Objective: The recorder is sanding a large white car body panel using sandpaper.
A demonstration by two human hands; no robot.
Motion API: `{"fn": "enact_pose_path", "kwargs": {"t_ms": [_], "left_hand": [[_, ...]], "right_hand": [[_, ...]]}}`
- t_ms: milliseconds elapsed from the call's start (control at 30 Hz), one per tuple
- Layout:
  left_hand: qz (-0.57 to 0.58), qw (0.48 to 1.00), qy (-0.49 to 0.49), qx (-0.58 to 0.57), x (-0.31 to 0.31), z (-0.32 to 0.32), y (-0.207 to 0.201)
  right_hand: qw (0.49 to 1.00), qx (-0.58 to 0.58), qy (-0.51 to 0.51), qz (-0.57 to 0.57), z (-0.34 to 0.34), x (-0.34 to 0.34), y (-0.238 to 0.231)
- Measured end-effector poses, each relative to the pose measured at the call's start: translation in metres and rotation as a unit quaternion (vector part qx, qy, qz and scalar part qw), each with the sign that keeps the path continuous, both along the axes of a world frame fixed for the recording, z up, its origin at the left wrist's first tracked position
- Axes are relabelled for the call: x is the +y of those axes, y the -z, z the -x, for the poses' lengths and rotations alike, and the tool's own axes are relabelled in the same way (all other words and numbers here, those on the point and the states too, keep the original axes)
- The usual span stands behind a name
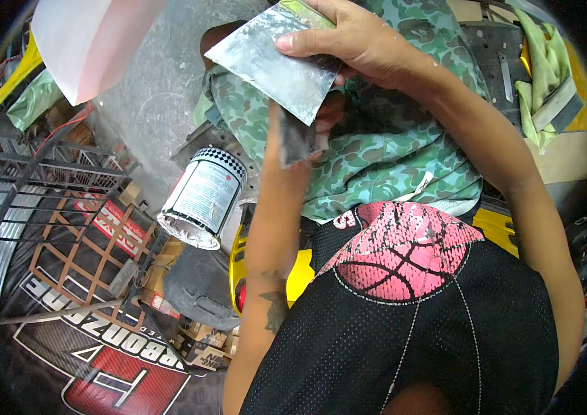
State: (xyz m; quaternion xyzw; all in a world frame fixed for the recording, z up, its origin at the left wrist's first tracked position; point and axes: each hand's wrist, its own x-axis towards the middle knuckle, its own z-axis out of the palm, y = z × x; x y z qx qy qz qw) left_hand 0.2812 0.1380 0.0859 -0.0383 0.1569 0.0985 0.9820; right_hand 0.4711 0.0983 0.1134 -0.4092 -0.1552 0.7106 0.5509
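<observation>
My right hand (349, 34), thumb laid on top, grips a flat squarish plate (279, 59) smeared with grey and white paste. A yellow-green patch shows at the plate's top corner. Below the plate's lower corner, my left hand (324, 121) is partly hidden and in shadow. It appears closed on a dark grey flat piece (297, 142), blurred, whose kind I cannot make out. Both hands are above my lap, over green camouflage shorts (383, 159).
Left of my knee, a tilted can (203, 197) has white residue on its rim. A translucent white and pink sheet (89, 41) hangs at upper left. Black metal racks (13, 187) stand further left. A green cloth (542, 69) and a small metal strip (506, 77) lie at right.
</observation>
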Motion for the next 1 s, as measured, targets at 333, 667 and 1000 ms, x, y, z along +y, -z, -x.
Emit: {"fn": "enact_pose_path", "kwargs": {"t_ms": [333, 667, 1000], "left_hand": [[-0.099, 0.970, -0.150, 0.161, 0.113, 0.043, -0.048], [-0.440, 0.653, -0.323, 0.525, 0.074, 0.035, -0.054], [-0.584, 0.610, -0.226, 0.485, 0.029, 0.002, -0.082]], "right_hand": [[0.986, -0.136, 0.020, -0.090, 0.012, -0.015, 0.016], [0.944, -0.244, 0.132, -0.178, 0.019, -0.005, 0.015], [0.780, -0.554, 0.083, -0.279, 0.050, -0.007, 0.025]]}}
